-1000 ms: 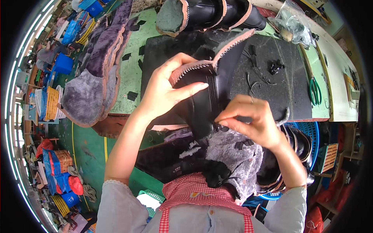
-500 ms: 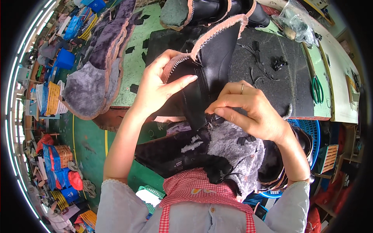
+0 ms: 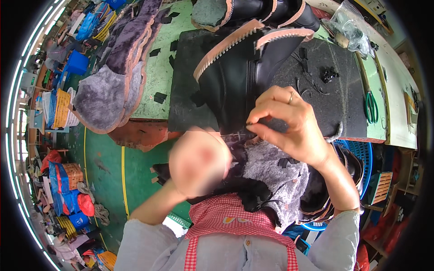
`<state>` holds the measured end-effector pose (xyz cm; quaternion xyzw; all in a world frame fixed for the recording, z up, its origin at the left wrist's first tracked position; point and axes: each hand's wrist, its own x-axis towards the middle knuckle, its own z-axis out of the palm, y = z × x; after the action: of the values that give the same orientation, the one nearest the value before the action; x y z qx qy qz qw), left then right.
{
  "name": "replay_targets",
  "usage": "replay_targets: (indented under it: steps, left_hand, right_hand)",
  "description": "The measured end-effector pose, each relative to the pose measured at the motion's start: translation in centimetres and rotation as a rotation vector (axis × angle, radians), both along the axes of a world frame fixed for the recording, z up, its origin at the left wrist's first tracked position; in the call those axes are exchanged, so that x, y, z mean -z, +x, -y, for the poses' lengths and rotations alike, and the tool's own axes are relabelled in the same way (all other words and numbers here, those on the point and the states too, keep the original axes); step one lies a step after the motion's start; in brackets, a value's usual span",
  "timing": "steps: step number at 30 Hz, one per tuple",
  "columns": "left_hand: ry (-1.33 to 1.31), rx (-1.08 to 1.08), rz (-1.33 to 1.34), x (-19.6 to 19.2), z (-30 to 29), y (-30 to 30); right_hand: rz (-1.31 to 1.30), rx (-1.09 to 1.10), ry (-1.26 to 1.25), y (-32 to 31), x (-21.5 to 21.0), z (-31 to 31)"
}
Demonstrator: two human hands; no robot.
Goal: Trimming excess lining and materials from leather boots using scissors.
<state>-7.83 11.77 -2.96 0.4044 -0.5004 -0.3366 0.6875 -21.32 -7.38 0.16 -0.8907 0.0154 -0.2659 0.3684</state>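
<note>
A black leather boot upper (image 3: 221,92) with a zipper and tan edging whipped with pale stitches leans over the front of the dark work board. Close to the zipper's near end, my right hand (image 3: 289,124) is pinched, with a tiny dark bit at the fingertips too small to name. My left hand (image 3: 199,162) is smeared by motion, apart from the upper and low over the lap; its fingers cannot be made out. On my lap lies another piece with grey fleece lining (image 3: 275,174), partly hidden behind the left hand.
The dark board (image 3: 334,104) on the green bench carries black scraps. Green-handled scissors (image 3: 371,107) lie at its right. Fleece-lined pieces (image 3: 101,97) overhang the left side; finished-looking boots (image 3: 253,11) lie behind. A blue basket (image 3: 367,158) stands beside the bench.
My left hand has let go of the upper's stitched edge and dropped toward my lap. The upper's top has opened apart into two edges. My right hand stays pinched, slightly higher.
</note>
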Motion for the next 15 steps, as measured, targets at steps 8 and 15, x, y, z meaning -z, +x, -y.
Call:
replay_targets:
  steps: [8, 15]
  left_hand:
    - [0.440, 0.133, -0.830, 2.9, 3.3, -3.6]
    - [0.352, -0.290, -0.662, 2.5, 5.6, -5.1]
  right_hand:
    - [-0.025, 0.007, 0.127, 0.6, 0.6, -0.4]
    - [-0.063, 0.103, -0.078, -0.1, 0.1, -0.6]
